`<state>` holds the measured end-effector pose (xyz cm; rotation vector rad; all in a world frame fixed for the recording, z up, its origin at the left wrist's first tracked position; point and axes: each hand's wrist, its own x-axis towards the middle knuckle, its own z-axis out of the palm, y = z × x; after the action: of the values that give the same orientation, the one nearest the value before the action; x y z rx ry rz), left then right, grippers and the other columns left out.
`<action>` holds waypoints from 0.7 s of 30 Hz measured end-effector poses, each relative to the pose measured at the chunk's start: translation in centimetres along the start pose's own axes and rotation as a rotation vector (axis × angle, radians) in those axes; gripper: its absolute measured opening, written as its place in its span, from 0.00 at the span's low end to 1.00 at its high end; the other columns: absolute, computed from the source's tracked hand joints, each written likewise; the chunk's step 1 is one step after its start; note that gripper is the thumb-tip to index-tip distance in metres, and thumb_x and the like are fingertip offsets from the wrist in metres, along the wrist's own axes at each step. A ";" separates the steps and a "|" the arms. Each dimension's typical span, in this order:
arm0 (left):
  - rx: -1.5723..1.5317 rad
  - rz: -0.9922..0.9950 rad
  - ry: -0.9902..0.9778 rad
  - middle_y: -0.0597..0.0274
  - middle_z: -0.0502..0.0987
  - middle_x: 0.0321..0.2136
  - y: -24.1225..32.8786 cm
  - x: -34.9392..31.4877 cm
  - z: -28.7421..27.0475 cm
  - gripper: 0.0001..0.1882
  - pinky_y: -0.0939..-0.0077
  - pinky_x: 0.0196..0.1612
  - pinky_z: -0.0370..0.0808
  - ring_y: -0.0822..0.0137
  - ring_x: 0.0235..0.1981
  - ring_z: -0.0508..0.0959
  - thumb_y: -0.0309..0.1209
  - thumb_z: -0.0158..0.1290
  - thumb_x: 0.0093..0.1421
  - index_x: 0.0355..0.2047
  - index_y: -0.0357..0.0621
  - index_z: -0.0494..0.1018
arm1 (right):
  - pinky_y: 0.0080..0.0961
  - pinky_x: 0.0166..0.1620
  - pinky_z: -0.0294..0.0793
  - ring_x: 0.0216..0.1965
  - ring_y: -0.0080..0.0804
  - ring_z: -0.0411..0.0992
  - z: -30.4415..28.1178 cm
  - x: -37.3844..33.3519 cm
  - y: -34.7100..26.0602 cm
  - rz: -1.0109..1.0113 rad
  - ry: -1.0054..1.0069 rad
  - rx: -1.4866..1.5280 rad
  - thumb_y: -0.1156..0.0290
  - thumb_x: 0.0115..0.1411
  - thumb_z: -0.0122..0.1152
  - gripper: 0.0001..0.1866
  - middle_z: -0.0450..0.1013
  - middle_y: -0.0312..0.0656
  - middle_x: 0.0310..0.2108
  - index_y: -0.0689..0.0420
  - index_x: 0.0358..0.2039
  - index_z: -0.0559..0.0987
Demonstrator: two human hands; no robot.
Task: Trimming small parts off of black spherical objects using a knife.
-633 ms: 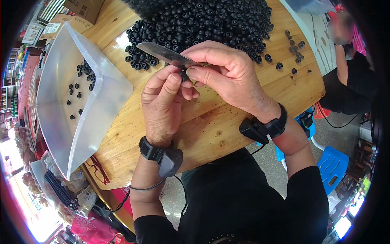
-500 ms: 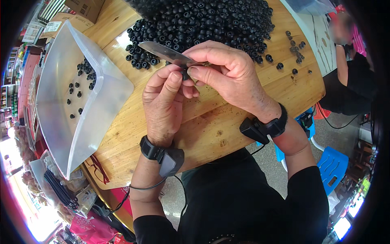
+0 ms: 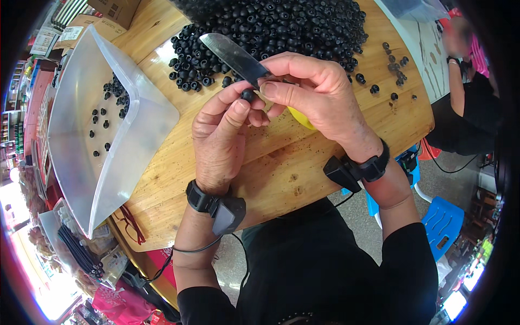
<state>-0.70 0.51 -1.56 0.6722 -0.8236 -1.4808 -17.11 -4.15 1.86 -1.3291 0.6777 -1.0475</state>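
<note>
My left hand (image 3: 221,130) pinches a small round black part (image 3: 247,95) between thumb and forefinger. My right hand (image 3: 319,95) is closed around a knife whose broad metal blade (image 3: 233,57) points up and to the left, just beyond the black part. Part of a yellow handle (image 3: 301,118) shows below the right palm. Blade and part look slightly apart. Past both hands lies a large heap of similar black parts (image 3: 281,27) on the wooden table (image 3: 271,168).
A translucent plastic bin (image 3: 146,108) lies tipped at the left, with several black parts inside. Loose parts (image 3: 398,67) are scattered at the right. Red-framed glasses (image 3: 132,225) rest near the front-left edge. A blue stool (image 3: 443,222) and another person (image 3: 474,103) are to the right.
My right hand has moved slightly right, and the blade has tilted more steeply upward, away from the part. The yellow handle has come into sight. My left hand keeps its pinch.
</note>
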 end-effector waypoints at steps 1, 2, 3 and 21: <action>-0.020 0.003 0.016 0.59 0.77 0.34 -0.1 0.0 0.1 0.14 0.73 0.38 0.75 0.70 0.31 0.75 0.27 0.49 0.62 0.48 0.38 0.71 | 0.15 0.32 0.76 0.31 0.20 0.75 -0.1 0.0 0.0 0.015 -0.013 0.000 0.79 0.57 0.58 0.10 0.75 0.36 0.33 0.63 0.40 0.78; -0.040 0.007 0.032 0.59 0.77 0.33 -0.1 0.0 0.2 0.13 0.74 0.37 0.75 0.71 0.29 0.74 0.25 0.49 0.62 0.48 0.37 0.71 | 0.15 0.32 0.76 0.31 0.20 0.75 0.0 0.0 0.0 0.015 -0.015 0.000 0.79 0.57 0.58 0.10 0.75 0.36 0.33 0.63 0.40 0.78; -0.040 0.008 0.033 0.59 0.77 0.33 -0.1 0.0 0.1 0.13 0.74 0.37 0.75 0.71 0.29 0.74 0.25 0.49 0.62 0.48 0.37 0.71 | 0.15 0.33 0.76 0.32 0.20 0.75 0.1 0.0 0.0 -0.011 -0.018 -0.012 0.79 0.57 0.58 0.10 0.75 0.37 0.33 0.63 0.40 0.78; 0.112 0.059 0.123 0.62 0.75 0.25 -0.1 -0.1 0.0 0.11 0.80 0.31 0.73 0.73 0.23 0.71 0.24 0.51 0.61 0.44 0.36 0.73 | 0.15 0.32 0.75 0.28 0.22 0.76 0.7 -0.1 0.0 -0.195 0.039 -0.291 0.81 0.54 0.59 0.08 0.77 0.39 0.29 0.62 0.36 0.79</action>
<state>-0.74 0.66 -1.67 0.8078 -0.8291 -1.3338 -16.51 -3.69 1.94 -1.6554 0.7622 -1.1646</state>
